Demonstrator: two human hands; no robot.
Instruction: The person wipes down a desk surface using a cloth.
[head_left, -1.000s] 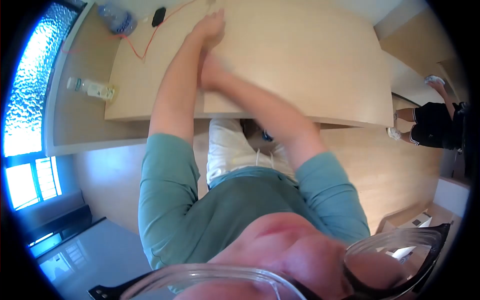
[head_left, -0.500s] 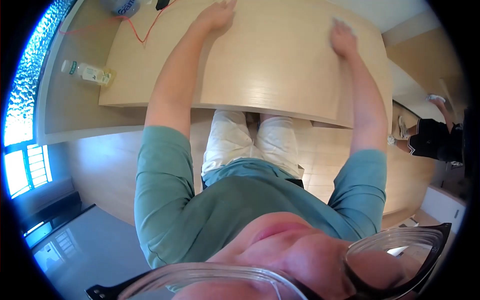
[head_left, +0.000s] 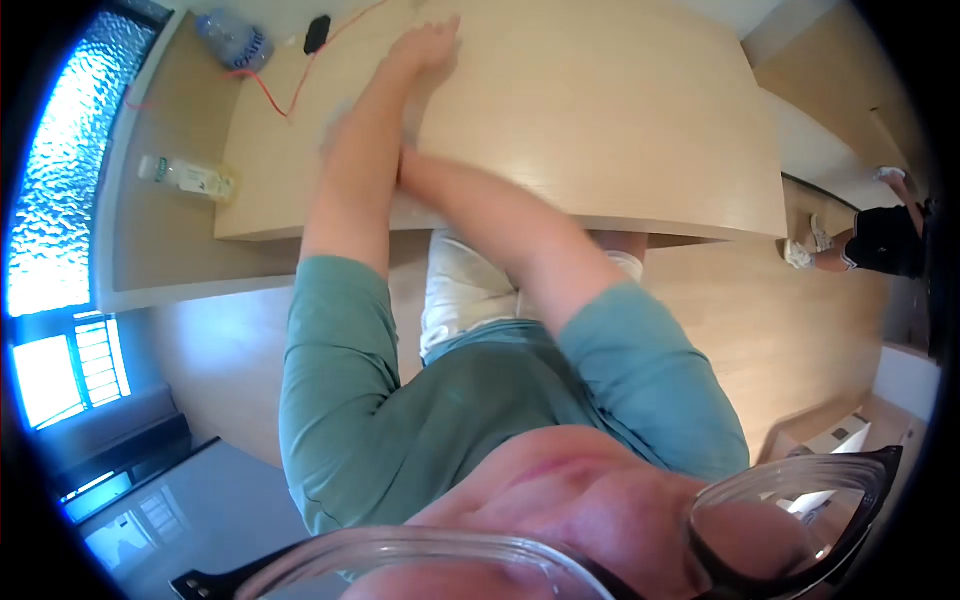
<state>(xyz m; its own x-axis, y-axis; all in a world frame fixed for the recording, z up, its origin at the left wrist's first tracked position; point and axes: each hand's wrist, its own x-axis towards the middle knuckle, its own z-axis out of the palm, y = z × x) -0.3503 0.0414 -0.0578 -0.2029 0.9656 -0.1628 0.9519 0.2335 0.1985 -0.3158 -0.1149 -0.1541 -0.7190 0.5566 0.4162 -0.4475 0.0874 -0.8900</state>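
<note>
My left hand (head_left: 425, 48) lies on the pale wooden desktop (head_left: 600, 130), its fingers stretched toward the far side and holding nothing I can see. My right arm crosses beneath the left forearm. My right hand (head_left: 343, 132) is largely hidden behind that forearm and smeared by motion. A pale, thin, cloth-like patch shows around it on the desktop, too blurred to name. Near the hands, a red cord (head_left: 288, 100) runs across the desk past a small black object (head_left: 317, 35).
A large clear bottle (head_left: 235, 42) lies at the back left. A smaller labelled bottle (head_left: 188, 178) with pale yellow liquid lies by the desk's left edge, near the window (head_left: 65, 200). Another person (head_left: 885, 240) in black shorts is at the far right.
My right hand has swept from the desk's right side leftward, passing under my left forearm. My left hand stays on the desk. The view has shifted slightly.
</note>
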